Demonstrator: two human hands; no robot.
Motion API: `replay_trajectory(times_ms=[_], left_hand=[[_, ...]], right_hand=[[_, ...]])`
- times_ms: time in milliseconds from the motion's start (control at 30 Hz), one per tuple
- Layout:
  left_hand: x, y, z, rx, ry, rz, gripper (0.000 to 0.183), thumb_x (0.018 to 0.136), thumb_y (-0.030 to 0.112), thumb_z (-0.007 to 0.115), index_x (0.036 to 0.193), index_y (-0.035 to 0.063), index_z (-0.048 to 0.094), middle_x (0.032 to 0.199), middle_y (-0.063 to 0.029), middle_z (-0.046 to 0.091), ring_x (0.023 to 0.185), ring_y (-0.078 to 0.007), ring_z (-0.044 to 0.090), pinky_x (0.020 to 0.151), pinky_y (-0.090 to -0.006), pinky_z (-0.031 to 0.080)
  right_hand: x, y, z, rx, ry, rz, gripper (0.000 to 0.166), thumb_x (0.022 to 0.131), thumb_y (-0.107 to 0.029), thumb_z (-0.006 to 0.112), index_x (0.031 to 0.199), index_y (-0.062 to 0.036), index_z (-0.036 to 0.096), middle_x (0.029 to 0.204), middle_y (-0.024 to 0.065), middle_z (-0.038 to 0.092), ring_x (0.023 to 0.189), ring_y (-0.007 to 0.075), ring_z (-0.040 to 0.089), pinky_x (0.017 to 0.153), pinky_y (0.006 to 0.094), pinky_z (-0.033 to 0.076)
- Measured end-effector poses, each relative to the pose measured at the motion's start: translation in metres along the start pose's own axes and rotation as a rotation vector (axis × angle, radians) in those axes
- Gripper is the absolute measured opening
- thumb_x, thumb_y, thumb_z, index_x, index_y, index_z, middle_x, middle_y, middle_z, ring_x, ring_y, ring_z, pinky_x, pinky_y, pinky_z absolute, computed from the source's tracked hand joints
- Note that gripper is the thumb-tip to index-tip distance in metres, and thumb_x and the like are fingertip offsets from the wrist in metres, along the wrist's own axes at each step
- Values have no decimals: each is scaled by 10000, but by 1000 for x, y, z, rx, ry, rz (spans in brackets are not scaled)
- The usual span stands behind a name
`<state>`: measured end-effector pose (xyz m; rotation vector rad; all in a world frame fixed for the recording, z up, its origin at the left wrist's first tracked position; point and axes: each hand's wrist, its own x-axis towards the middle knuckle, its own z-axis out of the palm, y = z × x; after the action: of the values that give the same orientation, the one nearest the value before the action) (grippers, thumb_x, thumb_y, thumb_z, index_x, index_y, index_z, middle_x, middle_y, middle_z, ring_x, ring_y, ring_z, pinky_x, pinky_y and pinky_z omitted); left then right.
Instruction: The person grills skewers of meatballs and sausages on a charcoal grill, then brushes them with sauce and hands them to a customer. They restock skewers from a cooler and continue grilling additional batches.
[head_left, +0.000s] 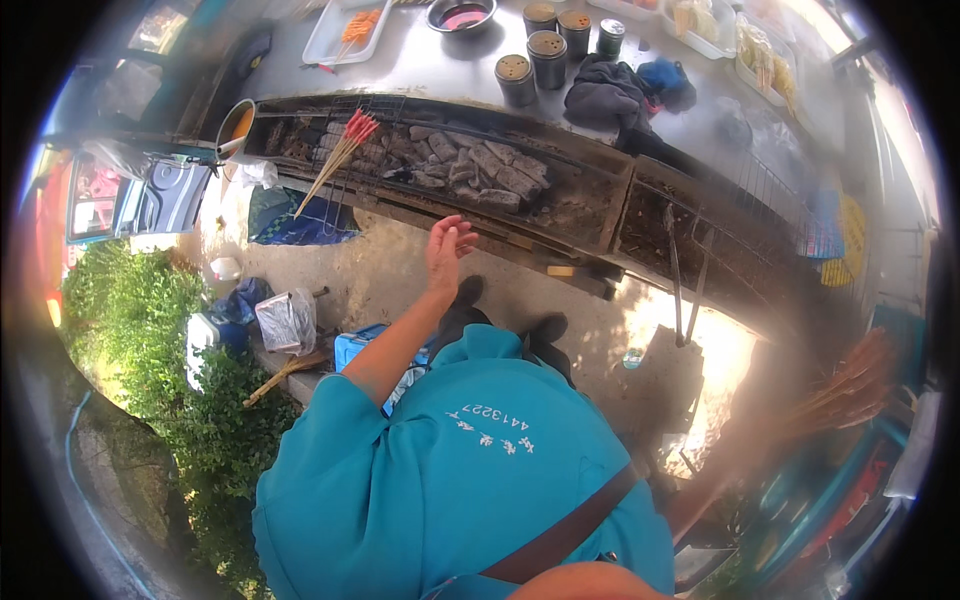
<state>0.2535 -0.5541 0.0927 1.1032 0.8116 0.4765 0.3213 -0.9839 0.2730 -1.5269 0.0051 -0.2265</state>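
My left hand (452, 251) is at the near edge of a long charcoal grill (592, 244), with loosely curled fingers and nothing seen in it. Grey, ash-covered charcoal (495, 169) fills the grill's middle section. To the left of that hand, a bunch of skewers (330, 169) with red food at the far ends lies across a wire grill rack (390, 109). Their bare sticks overhang the near edge. My right hand (765, 424) is blurred at the right, near brown straw bristles (851, 382). Whether it grips them cannot be made out.
Beyond the grill, a metal counter (450, 79) holds shaker tins (546, 56), a bowl (461, 15), a tray of orange skewers (347, 34) and a dark cloth (611, 94). A pot (236, 129) stands at the grill's left end. Metal tongs (686, 270) hang over its right section.
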Motion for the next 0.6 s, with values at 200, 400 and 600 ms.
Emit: replay_trajectory(times_ms=[200,400,600], left_hand=[[19,0,-291,-233,685,-210,404,902,378,417,1169,76,410,1082,-108,541,904,-218,567,714,-351,473],[71,55,-301,-166,118,-277,457,922,403,391,1242,77,382,1139,-130,553,908,-211,586,695,-313,482],[114,56,-295,-163,-179,-273,224,956,244,355,1085,90,455,958,-114,605,607,-99,494,487,-210,373]], right_hand=[[-8,6,52,78,-114,74,186,791,-41,494,965,-62,433,980,235,569,474,50,433,418,129,363],[-61,9,125,80,-77,316,194,782,-5,498,949,-63,419,955,250,568,449,56,431,375,142,369],[-132,28,197,-24,-73,252,204,830,-73,536,995,-51,418,1006,243,560,504,49,431,413,152,381]])
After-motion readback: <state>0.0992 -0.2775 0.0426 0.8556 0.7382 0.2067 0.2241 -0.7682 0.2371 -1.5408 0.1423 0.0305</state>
